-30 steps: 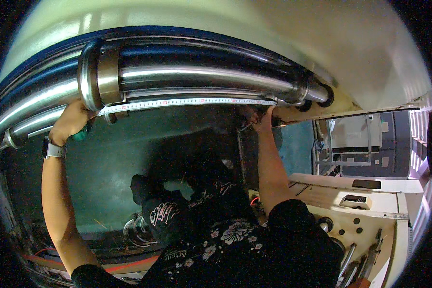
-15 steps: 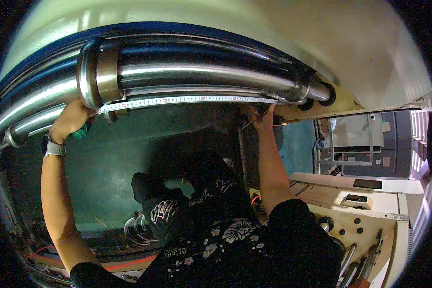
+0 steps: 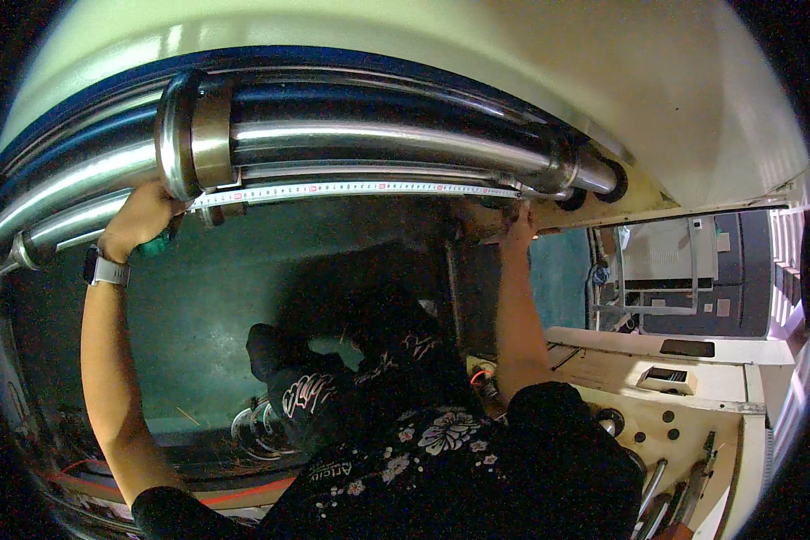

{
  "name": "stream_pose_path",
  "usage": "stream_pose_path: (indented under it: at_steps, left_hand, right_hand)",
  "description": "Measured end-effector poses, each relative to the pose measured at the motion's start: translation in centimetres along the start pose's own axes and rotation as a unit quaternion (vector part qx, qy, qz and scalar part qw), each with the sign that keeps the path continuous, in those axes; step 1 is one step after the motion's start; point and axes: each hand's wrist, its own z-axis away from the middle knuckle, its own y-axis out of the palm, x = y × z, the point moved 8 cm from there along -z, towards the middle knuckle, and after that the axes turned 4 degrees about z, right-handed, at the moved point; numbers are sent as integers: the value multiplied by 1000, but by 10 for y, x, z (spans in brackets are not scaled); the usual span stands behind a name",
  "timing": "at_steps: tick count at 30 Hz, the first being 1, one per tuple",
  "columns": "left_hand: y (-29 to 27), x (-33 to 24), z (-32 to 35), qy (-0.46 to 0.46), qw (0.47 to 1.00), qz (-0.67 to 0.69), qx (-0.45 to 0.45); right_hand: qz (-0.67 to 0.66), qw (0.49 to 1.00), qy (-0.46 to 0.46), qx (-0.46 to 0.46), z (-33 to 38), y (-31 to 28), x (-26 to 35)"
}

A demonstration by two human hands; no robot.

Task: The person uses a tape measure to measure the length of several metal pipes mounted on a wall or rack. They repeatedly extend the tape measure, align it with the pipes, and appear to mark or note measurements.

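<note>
Two hands held a tape stretched under the steel pipe, from the wide collar on the left to the smaller flange on the right. The tape was a thin pale band with fine marks, nearly straight, lying just below the pipe. The left hand was closed around a green case at the tape's left end; most of the case was hidden by the fingers. The right hand pressed the other end up near the flange, but its fingers were in shadow, so I could not tell how they gripped. The marks on the tape were too small to make out.
</note>
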Motion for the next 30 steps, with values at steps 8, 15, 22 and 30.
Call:
stream_pose_path:
  at_steps: [8,15,22,30]
  left_hand:
    - [-6,9,3,73,996,22,-50]
    - [3,-14,-5,81,996,-8,30]
    - [-2,-22,5,124,992,-38,2]
    - [-5,-26,7,91,994,-58,36]
  right_hand:
    - [124,974,-185,-27,-50,-2,-18]
    - [-85,920,-225,309,-141,-78,-49]
    - [-492,594,216,599,-39,28,-31]
    - [-241,821,24,518,-60,40,-30]
